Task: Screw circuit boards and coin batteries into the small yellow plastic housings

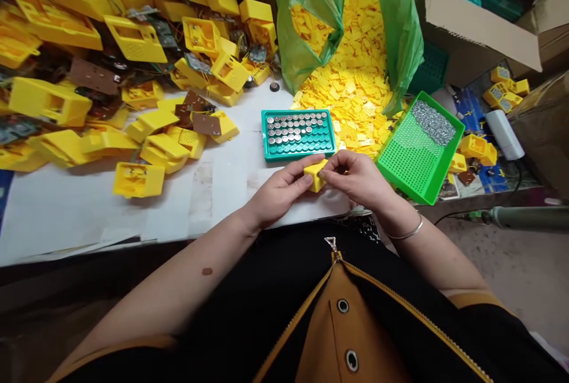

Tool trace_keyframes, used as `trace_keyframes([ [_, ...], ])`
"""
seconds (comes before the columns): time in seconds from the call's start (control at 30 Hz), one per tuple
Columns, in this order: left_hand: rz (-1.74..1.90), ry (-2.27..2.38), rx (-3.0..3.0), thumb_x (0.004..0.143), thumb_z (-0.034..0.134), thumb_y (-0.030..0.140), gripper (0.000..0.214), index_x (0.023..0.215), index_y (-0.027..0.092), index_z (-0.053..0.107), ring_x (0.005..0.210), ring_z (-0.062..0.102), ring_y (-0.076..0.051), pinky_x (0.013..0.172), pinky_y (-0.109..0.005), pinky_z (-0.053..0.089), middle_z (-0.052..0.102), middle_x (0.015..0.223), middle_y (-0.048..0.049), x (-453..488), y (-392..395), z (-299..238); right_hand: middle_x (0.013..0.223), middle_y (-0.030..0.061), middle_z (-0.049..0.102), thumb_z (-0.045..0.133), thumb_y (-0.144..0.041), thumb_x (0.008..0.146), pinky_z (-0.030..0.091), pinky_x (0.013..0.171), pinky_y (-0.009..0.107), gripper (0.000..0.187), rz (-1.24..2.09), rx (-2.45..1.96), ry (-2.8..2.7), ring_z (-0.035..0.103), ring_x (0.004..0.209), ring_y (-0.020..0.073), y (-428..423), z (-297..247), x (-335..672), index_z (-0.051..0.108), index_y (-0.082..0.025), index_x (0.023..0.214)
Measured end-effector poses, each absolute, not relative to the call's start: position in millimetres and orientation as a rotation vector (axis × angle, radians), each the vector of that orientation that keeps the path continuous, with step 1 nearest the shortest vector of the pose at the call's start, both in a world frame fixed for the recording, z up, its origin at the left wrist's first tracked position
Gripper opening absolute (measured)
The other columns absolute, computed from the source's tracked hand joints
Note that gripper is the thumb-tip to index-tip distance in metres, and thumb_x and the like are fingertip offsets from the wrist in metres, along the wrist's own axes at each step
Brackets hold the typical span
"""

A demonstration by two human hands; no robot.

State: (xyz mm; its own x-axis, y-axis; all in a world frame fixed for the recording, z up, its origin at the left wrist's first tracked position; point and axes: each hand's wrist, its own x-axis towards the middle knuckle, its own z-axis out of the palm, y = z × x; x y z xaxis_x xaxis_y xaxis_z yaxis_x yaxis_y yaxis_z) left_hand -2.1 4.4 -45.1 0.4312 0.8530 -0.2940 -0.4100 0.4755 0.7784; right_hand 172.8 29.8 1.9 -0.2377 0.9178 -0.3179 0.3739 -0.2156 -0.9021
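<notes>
A: Nearest zone?

B: Black garment [213, 306] with zip and brown front panel [335, 318].

A: Next zone: condition of the hands?

B: Left hand [280, 188]: thumb and fingers clasped around a small yellow casing [315, 178]. Right hand [359, 176], with bracelet [415, 229] on the forearm: fingers curled, tips against the right side of the casing. Gripping or merely pressing: cannot tell, contact partly hidden.

A: Location of the casing?

B: Between both hands, over the front of the white work surface [178, 208], on the near side of the teal tray [300, 156].

A: Contents of the tray?

B: Round silver cells [291, 124], seated in rows. To the right, set at an angle: green basket [402, 163], with shiny metal parts [433, 122] heaped at its far end.

A: Farther out?

B: At left, piled yellow housings [164, 152]. Behind the tray, green bag [402, 33], open, with flat yellow pieces [351, 83] inside and spread in front. At far right, cardboard box [484, 27].
</notes>
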Motion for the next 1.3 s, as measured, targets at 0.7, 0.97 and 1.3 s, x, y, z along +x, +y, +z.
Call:
trace_keyframes([
  [0.7, 0.699, 0.950, 0.501, 0.075, 0.076, 0.022, 0.028, 0.094, 0.012, 0.057, 0.059, 0.064, -0.009, 0.052, -0.018, 0.050, 0.074, 0.095, -0.0118, 11, 8, -20, 0.085, 0.0109, 0.061, 0.054, -0.018, 0.083, 0.037, 0.069, 0.035, 0.012, 0.204, -1.909, -2.239, 0.051, 0.079, 0.0208, 96, -5, 219, 0.064, -0.016, 0.076],
  [0.97, 0.679, 0.887, 0.372, 0.086, 0.060, 0.015, 0.017, 0.101, 0.010, 0.055, 0.060, 0.069, -0.014, 0.053, -0.020, 0.055, 0.074, 0.094, -0.0162, 6, 11, -20, 0.073, -0.0001, 0.058, 0.052, -0.013, 0.086, 0.044, 0.065, 0.028, 0.017, 0.361, -1.241, -2.012, 0.055, 0.068, 0.0127, 53, -2, 225, 0.063, -0.020, 0.096],
  [1.3, 0.689, 0.828, 0.399, 0.095, 0.048, 0.020, 0.019, 0.109, 0.008, 0.053, 0.062, 0.071, -0.017, 0.057, -0.025, 0.058, 0.073, 0.090, -0.0146, 6, 6, -24, 0.094, 0.0025, 0.061, 0.059, -0.012, 0.089, 0.051, 0.069, 0.024, 0.021, 0.501, -0.956, -2.068, 0.062, 0.084, 0.0104, 20, -23, 215, 0.070, -0.026, 0.101],
])
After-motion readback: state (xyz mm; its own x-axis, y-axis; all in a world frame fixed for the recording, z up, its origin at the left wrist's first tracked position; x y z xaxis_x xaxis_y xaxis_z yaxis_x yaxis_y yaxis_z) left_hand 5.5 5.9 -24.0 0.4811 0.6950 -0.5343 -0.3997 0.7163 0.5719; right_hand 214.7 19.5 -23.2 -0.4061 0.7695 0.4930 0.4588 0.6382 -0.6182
